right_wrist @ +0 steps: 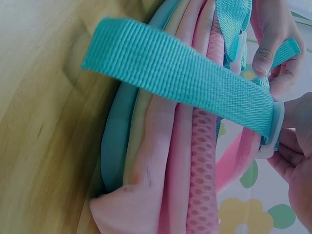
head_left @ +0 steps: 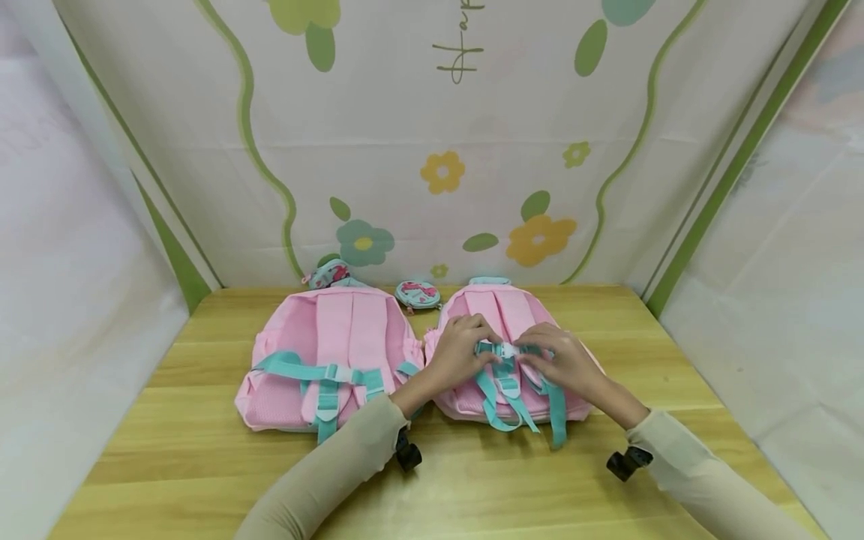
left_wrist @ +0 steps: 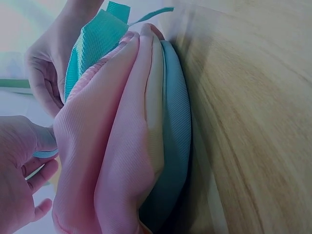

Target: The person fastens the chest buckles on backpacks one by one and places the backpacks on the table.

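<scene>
A pink backpack [head_left: 447, 390] lies on its front at the right, back panel and shoulder straps up. Across those straps runs a teal strap [right_wrist: 185, 75] with a white buckle [head_left: 508, 350]. My left hand [head_left: 466, 349] pinches the teal webbing at the buckle's left side. On the other side, the fingers of my right hand [head_left: 556, 356] grip the white buckle piece, seen closer in the right wrist view. The left wrist view shows both hands above the bag's pink side [left_wrist: 92, 146], their fingertips partly hidden. Loose teal strap ends hang over the bag's near edge.
A second pink backpack [head_left: 290, 390] lies to the left, its teal chest strap [head_left: 307, 371] across it. Small round patterned pouches [head_left: 417, 294] sit behind the bags on the wooden table [head_left: 486, 487]. Flower-printed fabric walls [head_left: 405, 97] stand at the back and sides.
</scene>
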The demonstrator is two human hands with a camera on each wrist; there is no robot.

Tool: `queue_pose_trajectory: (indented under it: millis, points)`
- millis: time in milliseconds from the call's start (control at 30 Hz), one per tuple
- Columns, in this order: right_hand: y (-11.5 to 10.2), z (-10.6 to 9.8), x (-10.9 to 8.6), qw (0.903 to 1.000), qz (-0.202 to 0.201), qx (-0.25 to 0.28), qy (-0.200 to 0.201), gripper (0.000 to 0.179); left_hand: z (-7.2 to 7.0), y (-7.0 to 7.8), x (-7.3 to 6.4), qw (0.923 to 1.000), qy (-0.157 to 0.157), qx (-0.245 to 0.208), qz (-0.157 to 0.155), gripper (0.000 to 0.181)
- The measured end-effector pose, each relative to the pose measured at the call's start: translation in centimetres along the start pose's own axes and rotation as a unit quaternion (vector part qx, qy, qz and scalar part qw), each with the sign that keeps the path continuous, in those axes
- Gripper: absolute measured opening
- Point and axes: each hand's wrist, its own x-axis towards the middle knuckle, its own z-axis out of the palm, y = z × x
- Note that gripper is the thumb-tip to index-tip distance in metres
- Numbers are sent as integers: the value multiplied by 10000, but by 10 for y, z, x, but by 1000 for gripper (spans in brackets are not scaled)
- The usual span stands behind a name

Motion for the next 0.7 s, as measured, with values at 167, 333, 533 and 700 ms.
queue_pose_trajectory:
  millis: [167,333,533,700]
  points:
    - [-2,1,0,9999,59,-83,-4,28,0,1,-1,10000,31,-25,-29,25]
    - [-2,1,0,9999,45,-100,-35,28,1,1,0,10000,7,12,-62,26]
    - [-3,-1,1,9998,86,-107,-121,28,-1,2,0,9999,-46,-5,-110,25]
    - [-2,-1,2,9997,-73,-86,-230,29,-4,2,-1,9987,-380,209,-250,25]
